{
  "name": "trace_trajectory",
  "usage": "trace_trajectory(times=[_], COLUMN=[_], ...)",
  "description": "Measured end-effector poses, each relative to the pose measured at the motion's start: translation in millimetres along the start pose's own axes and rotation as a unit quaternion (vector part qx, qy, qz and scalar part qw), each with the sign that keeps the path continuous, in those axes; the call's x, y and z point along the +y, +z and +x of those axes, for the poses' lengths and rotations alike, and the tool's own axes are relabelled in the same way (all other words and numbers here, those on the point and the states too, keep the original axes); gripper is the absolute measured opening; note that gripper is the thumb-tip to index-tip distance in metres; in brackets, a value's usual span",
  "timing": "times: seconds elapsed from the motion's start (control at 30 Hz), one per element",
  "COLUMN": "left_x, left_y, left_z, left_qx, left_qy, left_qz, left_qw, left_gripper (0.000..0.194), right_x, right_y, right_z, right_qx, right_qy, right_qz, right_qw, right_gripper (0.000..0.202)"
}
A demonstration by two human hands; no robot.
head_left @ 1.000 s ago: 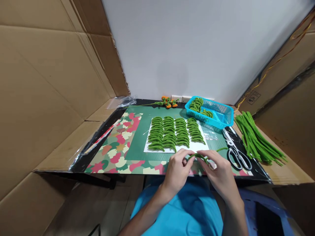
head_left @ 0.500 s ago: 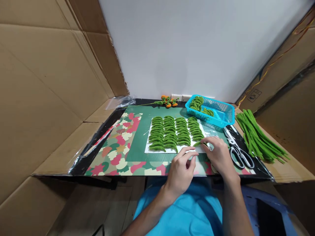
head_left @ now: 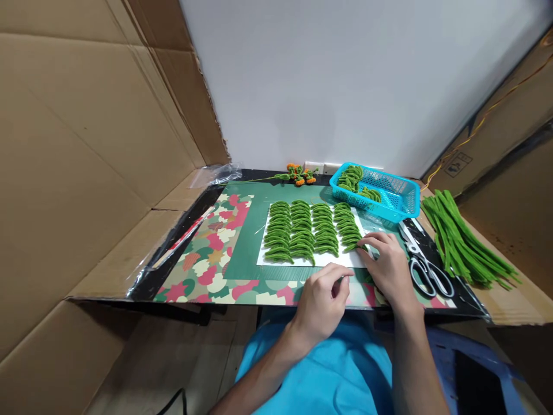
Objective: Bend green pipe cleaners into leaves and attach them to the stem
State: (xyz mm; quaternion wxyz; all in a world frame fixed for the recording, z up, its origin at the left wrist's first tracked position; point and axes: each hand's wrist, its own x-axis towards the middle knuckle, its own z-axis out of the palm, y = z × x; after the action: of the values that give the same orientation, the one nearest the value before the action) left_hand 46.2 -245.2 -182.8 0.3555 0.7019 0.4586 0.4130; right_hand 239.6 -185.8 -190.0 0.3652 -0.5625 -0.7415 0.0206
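Note:
My right hand (head_left: 387, 266) pinches a curved green fuzzy leaf (head_left: 352, 248) at the near end of the rightmost column on a white sheet (head_left: 285, 263). Its fingertips cover part of that leaf, which appears to be made of pipe cleaner. Four neat columns of such leaves (head_left: 301, 230) lie on the sheet. My left hand (head_left: 324, 300) hovers just in front of the sheet's near edge, fingers loosely curled with nothing visible in them. A bit of green shows under my right palm, mostly hidden.
A blue basket (head_left: 400, 213) holds more leaves at the back right. White-and-black scissors (head_left: 425, 271) and a bundle of green pipe cleaners (head_left: 466, 242) lie right. Orange flowers (head_left: 300, 174) lie at the back on the green mat (head_left: 246, 242). Cardboard walls (head_left: 86, 144) flank the table.
My right fingers have brought the leaf up against the column's near end. My left fingers have drawn a little closer together. The whole view has shifted slightly.

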Motion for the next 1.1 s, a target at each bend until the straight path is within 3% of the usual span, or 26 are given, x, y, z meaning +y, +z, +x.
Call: trace_trajectory(times=[0.27, 0.33, 0.53, 0.73, 0.9, 1.1], left_x=[1.2, 2.1, 5.5, 4.8, 3.8, 3.1], left_y=[0.6, 0.2, -1.7, -0.6, -0.7, 1.7], left_z=[-0.1, -0.4, 0.5, 0.6, 2.5, 6.5], left_qx=[-0.015, -0.024, -0.040, -0.058, -0.065, -0.066], left_qy=[0.009, 0.016, 0.020, 0.033, 0.037, 0.024], left_qz=[0.022, 0.027, 0.050, 0.091, 0.105, 0.145], left_qw=[1.000, 0.999, 0.998, 0.994, 0.992, 0.987], left_gripper=[0.025, 0.024, 0.022, 0.023, 0.026, 0.024], right_x=[0.3, 1.1, 24.2, 48.9, 39.3, 22.7], right_y=[-3.0, -10.4, -38.5, -34.8, -27.0, -34.2], right_z=[1.3, -2.4, -25.1, -37.8, -33.1, -33.8], right_qx=[-0.006, 0.007, 0.038, -0.024, -0.052, -0.116], right_qy=[0.009, 0.012, 0.020, 0.026, 0.013, 0.005], right_qz=[0.031, 0.049, 0.032, -0.051, -0.019, 0.057], right_qw=[0.999, 0.999, 0.999, 0.998, 0.998, 0.992], right_gripper=[0.022, 0.029, 0.023, 0.034, 0.030, 0.027])
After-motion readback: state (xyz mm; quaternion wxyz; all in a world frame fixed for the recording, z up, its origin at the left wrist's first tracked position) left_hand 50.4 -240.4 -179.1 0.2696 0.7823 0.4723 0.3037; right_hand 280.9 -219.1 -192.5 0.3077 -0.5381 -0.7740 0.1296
